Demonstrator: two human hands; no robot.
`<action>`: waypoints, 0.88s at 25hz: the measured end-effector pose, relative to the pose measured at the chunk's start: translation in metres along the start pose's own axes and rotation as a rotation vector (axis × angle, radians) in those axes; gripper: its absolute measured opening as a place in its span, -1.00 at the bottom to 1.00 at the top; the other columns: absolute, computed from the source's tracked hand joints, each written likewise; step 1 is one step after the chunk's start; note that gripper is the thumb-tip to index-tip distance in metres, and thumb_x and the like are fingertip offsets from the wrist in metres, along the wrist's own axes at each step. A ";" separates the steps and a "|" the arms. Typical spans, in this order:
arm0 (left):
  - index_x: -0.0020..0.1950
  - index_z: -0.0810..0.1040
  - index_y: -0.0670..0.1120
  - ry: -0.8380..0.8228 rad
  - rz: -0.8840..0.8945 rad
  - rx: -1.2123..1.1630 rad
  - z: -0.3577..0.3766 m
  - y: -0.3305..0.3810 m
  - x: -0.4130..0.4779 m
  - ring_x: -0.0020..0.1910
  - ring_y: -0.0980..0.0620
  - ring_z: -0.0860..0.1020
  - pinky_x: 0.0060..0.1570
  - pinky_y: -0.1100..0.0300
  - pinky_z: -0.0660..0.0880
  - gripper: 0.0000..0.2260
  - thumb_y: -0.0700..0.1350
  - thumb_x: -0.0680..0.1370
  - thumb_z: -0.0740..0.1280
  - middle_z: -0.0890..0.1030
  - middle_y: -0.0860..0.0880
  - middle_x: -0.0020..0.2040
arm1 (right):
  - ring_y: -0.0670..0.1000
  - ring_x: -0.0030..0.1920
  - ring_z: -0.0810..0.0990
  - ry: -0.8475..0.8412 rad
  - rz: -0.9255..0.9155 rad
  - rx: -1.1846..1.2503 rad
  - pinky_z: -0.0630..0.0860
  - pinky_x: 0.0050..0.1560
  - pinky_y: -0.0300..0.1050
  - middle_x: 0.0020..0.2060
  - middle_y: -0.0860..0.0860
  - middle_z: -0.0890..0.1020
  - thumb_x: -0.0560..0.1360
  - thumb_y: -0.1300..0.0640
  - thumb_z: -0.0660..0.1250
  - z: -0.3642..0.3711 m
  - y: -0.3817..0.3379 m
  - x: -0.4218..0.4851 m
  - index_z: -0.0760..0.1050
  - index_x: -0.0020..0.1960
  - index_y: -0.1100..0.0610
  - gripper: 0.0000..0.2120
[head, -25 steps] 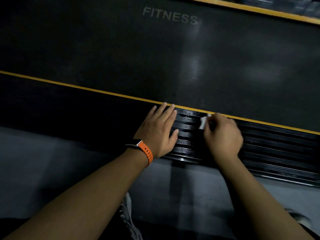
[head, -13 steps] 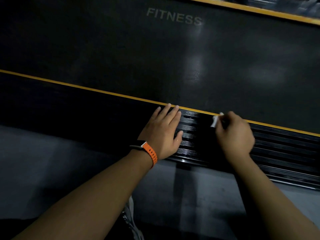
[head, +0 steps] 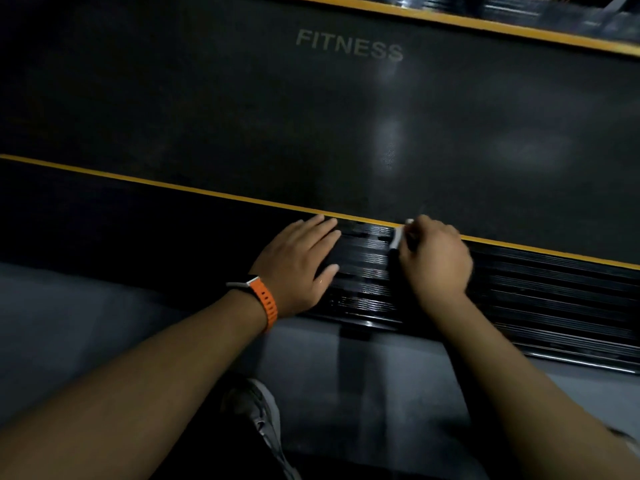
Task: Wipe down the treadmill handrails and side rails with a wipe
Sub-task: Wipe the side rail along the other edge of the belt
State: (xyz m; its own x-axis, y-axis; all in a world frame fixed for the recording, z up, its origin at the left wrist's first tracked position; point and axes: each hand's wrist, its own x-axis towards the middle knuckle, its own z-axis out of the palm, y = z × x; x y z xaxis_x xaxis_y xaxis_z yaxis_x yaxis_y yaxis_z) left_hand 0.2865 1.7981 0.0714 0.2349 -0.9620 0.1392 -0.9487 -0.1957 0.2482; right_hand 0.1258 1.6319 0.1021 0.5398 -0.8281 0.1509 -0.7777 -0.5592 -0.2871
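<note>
wipe, a soft, light white wad best pinched at its bunched middle, is gripped in the curled right hand on the ribbed side rail, at 3 o'clock of the flat, empty left hand.

A dim gym: a treadmill belt printed "FITNESS", ribbed side rail, grey floor.

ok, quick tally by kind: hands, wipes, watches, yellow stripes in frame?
Hands: 2 (left hand, right hand)
Wipe: 1
Watch: 1
Yellow stripes: 2
Total: 6
</note>
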 end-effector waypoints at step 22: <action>0.48 0.47 -0.22 0.015 -0.025 -0.004 0.002 0.004 -0.005 0.56 -0.14 0.32 0.57 -0.06 0.19 -0.47 0.04 0.60 0.19 0.43 -0.18 0.52 | 0.26 -0.11 0.57 0.038 -0.062 -0.019 0.53 -0.25 0.07 -0.19 0.12 0.63 0.50 0.08 0.42 0.005 -0.009 -0.024 0.58 -0.11 0.13 -0.88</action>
State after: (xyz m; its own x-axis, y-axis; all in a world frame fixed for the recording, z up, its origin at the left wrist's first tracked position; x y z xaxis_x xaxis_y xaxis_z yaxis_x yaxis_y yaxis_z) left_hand 0.2815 1.8018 0.0699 0.2619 -0.9538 0.1475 -0.9417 -0.2190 0.2555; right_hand 0.1212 1.6567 0.0960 0.5749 -0.7925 0.2035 -0.7494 -0.6099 -0.2577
